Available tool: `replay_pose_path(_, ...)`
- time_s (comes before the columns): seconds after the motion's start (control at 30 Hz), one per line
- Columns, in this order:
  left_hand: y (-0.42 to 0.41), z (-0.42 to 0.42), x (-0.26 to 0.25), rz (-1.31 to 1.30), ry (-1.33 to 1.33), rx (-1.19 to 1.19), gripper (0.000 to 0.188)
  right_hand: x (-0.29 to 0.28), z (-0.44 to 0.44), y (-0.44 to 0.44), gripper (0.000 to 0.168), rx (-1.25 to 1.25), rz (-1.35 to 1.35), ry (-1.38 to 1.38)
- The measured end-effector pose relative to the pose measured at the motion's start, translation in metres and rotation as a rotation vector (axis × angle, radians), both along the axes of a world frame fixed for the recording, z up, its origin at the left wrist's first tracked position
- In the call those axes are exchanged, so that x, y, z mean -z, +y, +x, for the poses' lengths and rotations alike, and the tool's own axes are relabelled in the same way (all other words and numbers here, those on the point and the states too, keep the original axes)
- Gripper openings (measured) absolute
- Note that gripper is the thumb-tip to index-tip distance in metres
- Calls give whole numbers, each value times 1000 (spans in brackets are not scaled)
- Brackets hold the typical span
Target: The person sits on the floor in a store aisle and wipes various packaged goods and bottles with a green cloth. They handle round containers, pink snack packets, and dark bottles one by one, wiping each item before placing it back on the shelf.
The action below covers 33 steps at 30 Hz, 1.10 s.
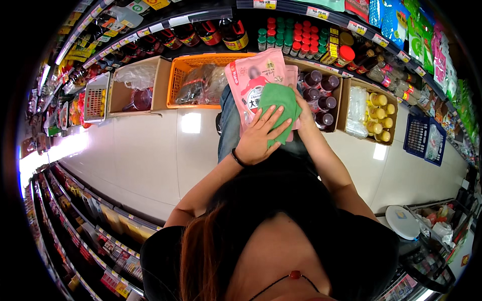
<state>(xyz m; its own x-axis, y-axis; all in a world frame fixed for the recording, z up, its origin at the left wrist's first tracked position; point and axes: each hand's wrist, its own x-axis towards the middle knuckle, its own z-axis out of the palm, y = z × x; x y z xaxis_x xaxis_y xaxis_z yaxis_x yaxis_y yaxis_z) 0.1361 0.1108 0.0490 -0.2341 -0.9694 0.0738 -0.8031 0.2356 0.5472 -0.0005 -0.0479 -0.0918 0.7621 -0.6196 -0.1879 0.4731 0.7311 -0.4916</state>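
A pink pouch (pixel 251 77) with printed writing and a picture of a figure is held up over my lap, and a second pink pouch (pixel 292 73) shows behind its right edge. Spread over its lower right front is a green cloth (pixel 279 98). My left hand (pixel 260 137) presses the cloth against the pouch, fingers fanned out and a black band at the wrist. At the right edge my right hand (pixel 303 109) grips the pink packaging; its fingers are partly hidden behind the cloth and pouch. Whether it holds both pouches I cannot tell.
Stocked shelves curve around the front. Below them on the tiled floor (pixel 147 150) stand an orange crate (pixel 196 58), a cardboard box (pixel 160 81), a box of dark-lidded jars (pixel 320 98) and one of yellow-lidded jars (pixel 376 113). A blue basket (pixel 417 131) lies at right.
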Motion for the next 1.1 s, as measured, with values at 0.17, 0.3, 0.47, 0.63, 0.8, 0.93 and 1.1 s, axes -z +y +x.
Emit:
replay_pose_path(0.17,-22,-9,2,-67,-87,-137,73,-13,6,1,40,-4,148,117)
replay_pose_path(0.3,-61,-6,12,-168,-119,-305,74,-52,12,13,41,108,36,156)
replay_pose_path(0.47,-113,27,54,-147,-250,-500,67,-26,9,4,20,79,118,71)
replay_pose_path(0.63,-114,75,86,48,1,-594,60,-47,18,11,12,106,115,118)
replay_pose_path(0.8,-59,79,80,-65,284,-507,60,-43,15,13,11,113,106,163)
replay_pose_path(0.93,1,66,67,-72,351,-395,64,-28,16,13,11,101,74,156)
replay_pose_path(1.1,64,52,52,68,296,-212,71,-42,17,20,17,122,111,165)
